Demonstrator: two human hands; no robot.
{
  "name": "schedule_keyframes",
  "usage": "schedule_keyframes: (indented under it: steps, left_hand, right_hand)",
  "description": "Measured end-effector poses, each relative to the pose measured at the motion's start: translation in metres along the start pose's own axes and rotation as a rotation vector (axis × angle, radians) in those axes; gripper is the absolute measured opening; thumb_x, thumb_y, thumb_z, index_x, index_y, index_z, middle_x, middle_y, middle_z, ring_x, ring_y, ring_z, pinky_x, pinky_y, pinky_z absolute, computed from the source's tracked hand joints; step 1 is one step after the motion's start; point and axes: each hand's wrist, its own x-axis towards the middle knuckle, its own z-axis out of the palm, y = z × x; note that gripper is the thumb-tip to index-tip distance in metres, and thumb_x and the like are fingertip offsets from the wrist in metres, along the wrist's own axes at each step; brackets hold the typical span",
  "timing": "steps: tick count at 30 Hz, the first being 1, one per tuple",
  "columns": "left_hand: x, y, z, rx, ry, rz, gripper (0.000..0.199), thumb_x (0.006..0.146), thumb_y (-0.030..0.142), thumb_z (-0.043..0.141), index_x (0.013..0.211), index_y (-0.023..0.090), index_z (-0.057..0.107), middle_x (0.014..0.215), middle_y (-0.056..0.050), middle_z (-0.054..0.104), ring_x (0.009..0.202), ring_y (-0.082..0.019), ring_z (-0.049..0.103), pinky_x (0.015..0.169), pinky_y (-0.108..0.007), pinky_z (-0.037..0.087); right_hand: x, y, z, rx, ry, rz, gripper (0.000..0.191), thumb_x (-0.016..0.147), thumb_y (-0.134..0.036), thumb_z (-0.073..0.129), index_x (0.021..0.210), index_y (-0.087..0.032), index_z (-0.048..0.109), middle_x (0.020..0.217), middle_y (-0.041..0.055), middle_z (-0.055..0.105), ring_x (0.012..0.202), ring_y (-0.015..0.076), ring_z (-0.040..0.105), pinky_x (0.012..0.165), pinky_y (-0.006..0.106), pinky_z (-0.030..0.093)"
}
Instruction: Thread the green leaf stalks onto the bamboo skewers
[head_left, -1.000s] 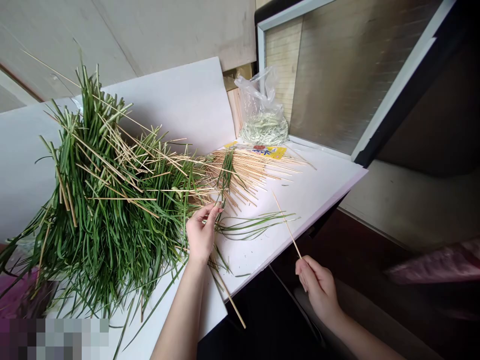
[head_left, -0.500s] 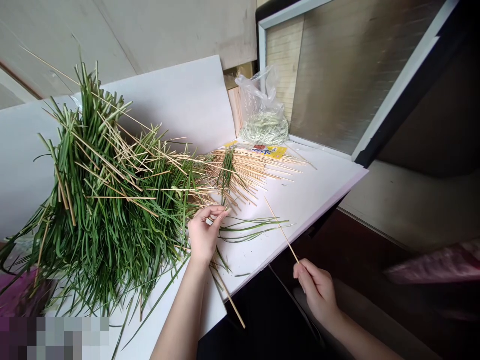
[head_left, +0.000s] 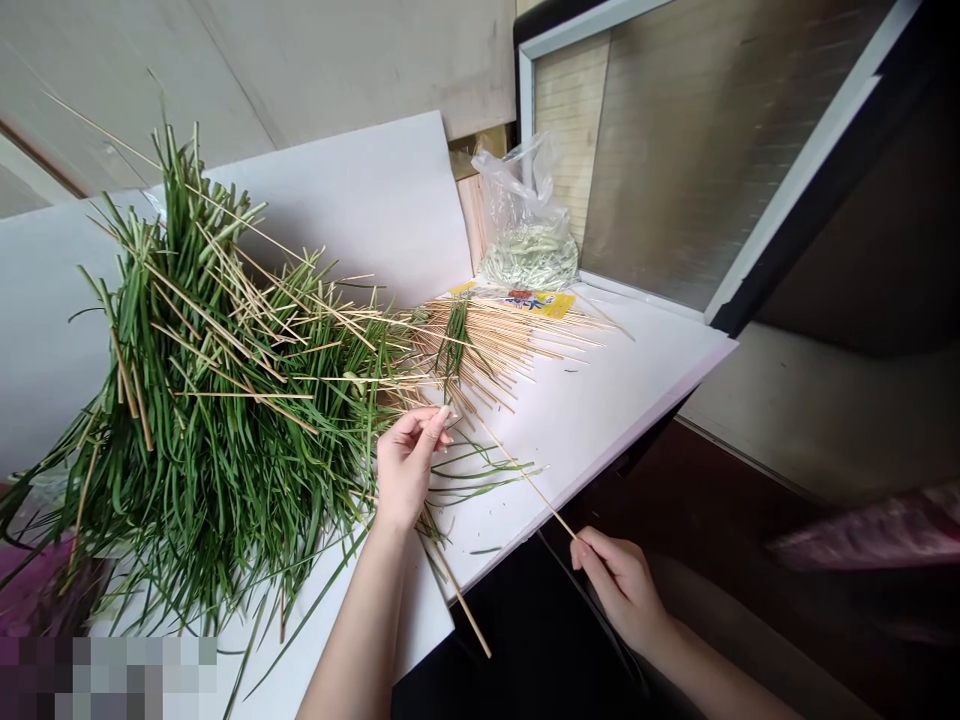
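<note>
My left hand (head_left: 409, 465) is closed in a pinch just right of a large heap of garlic chives (head_left: 247, 480). A few long chive strands (head_left: 487, 480) trail rightward from under its fingers over the white board; the pinched part is mostly hidden. My right hand (head_left: 619, 585), past the board's front edge, grips a thin bamboo skewer (head_left: 536, 490) near its lower end. The skewer slants up and left, its far tip close to my left fingertips; whether it touches the chives I cannot tell.
Many bamboo skewers (head_left: 495, 345) lie fanned out behind my left hand, with a small chive bundle (head_left: 454, 340) on them. Other skewers are strewn over the heap. A clear plastic bag (head_left: 529, 250) with pale green contents stands at the back. One skewer (head_left: 469, 615) juts over the front edge.
My right hand has moved slightly left and down, bringing the skewer's tip left toward my left hand. The trailing chive strands have shifted left, and my left fingers have turned slightly.
</note>
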Motion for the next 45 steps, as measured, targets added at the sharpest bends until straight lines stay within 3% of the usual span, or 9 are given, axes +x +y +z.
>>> schedule_keyframes:
  steps: [5, 7, 13, 20, 24, 27, 30, 35, 45]
  left_hand:
    - [0.002, -0.005, 0.001, 0.097, -0.135, -0.013, 0.032, 0.087, 0.043, 0.069, 0.107, 0.019, 0.077, 0.108, -0.008, 0.073, 0.066, -0.012, 0.056, 0.066, -0.027, 0.052]
    - [0.003, -0.007, 0.0, 0.127, -0.175, -0.014, 0.031, 0.088, 0.04, 0.067, 0.111, 0.021, 0.077, 0.113, -0.008, 0.071, 0.069, -0.012, 0.059, 0.071, -0.028, 0.054]
    - [0.004, -0.014, 0.0, 0.043, -0.284, -0.112, 0.047, 0.082, 0.037, 0.072, 0.126, 0.02, 0.068, 0.103, -0.007, 0.07, 0.084, -0.017, 0.069, 0.084, -0.034, 0.058]
    - [0.004, -0.02, 0.0, 0.029, -0.293, -0.142, 0.039, 0.078, 0.033, 0.074, 0.113, 0.017, 0.067, 0.1, -0.007, 0.068, 0.089, -0.018, 0.07, 0.086, -0.033, 0.059]
    - [0.003, -0.016, -0.001, 0.151, -0.343, -0.078, 0.035, 0.082, 0.029, 0.068, 0.115, 0.017, 0.067, 0.111, -0.01, 0.07, 0.096, -0.019, 0.068, 0.086, -0.032, 0.057]
    - [0.002, -0.013, -0.001, 0.323, -0.329, -0.014, 0.03, 0.087, 0.028, 0.059, 0.114, 0.018, 0.068, 0.115, -0.011, 0.07, 0.095, -0.02, 0.068, 0.076, -0.03, 0.056]
    - [0.002, -0.011, -0.002, 0.559, -0.304, 0.091, 0.024, 0.09, 0.027, 0.056, 0.108, 0.02, 0.07, 0.104, -0.008, 0.071, 0.086, -0.02, 0.067, 0.071, -0.031, 0.053]
    - [0.0, -0.009, -0.003, 0.83, -0.472, 0.2, 0.009, 0.084, 0.026, 0.068, 0.092, 0.024, 0.071, 0.086, -0.003, 0.072, 0.087, -0.023, 0.066, 0.085, -0.037, 0.048]
    - [-0.002, -0.011, -0.003, 0.775, -0.52, 0.093, 0.027, 0.078, 0.012, 0.061, 0.103, 0.021, 0.068, 0.084, -0.001, 0.068, 0.075, -0.017, 0.064, 0.072, -0.028, 0.048]
  right_hand:
    - [0.001, 0.002, 0.001, 0.02, -0.052, 0.101, 0.037, 0.106, -0.03, 0.04, 0.07, -0.023, 0.044, 0.061, -0.0043, 0.041, 0.053, 0.0145, 0.04, 0.052, 0.027, 0.031]
    - [0.001, 0.003, 0.001, 0.023, -0.041, 0.129, 0.037, 0.106, -0.032, 0.04, 0.07, -0.023, 0.045, 0.061, -0.004, 0.042, 0.053, 0.0148, 0.041, 0.053, 0.027, 0.031]
    - [0.003, 0.005, 0.001, 0.048, -0.055, 0.159, 0.037, 0.105, -0.032, 0.04, 0.069, -0.023, 0.044, 0.061, -0.0043, 0.039, 0.053, 0.0148, 0.038, 0.053, 0.027, 0.03]
    - [0.004, 0.004, 0.001, 0.042, -0.029, 0.161, 0.037, 0.105, -0.032, 0.04, 0.07, -0.023, 0.045, 0.061, -0.0038, 0.04, 0.054, 0.0151, 0.038, 0.053, 0.028, 0.029]
    - [0.004, 0.005, 0.001, 0.045, -0.023, 0.16, 0.037, 0.105, -0.032, 0.04, 0.07, -0.023, 0.045, 0.062, -0.0038, 0.04, 0.054, 0.0151, 0.038, 0.053, 0.028, 0.029]
    - [0.003, 0.006, 0.001, 0.046, -0.023, 0.164, 0.038, 0.105, -0.033, 0.039, 0.07, -0.023, 0.045, 0.062, -0.004, 0.039, 0.054, 0.015, 0.037, 0.053, 0.028, 0.028]
    - [0.002, 0.005, 0.0, 0.052, -0.028, 0.172, 0.038, 0.106, -0.033, 0.04, 0.07, -0.023, 0.045, 0.062, -0.004, 0.039, 0.054, 0.015, 0.036, 0.053, 0.028, 0.028]
    - [0.002, 0.006, 0.001, 0.049, -0.026, 0.179, 0.038, 0.105, -0.034, 0.04, 0.07, -0.023, 0.045, 0.062, -0.0041, 0.038, 0.054, 0.0151, 0.036, 0.053, 0.029, 0.028]
    - [0.003, 0.006, 0.001, 0.041, -0.027, 0.18, 0.036, 0.105, -0.032, 0.039, 0.07, -0.023, 0.044, 0.062, -0.0041, 0.039, 0.054, 0.0151, 0.036, 0.053, 0.029, 0.028]
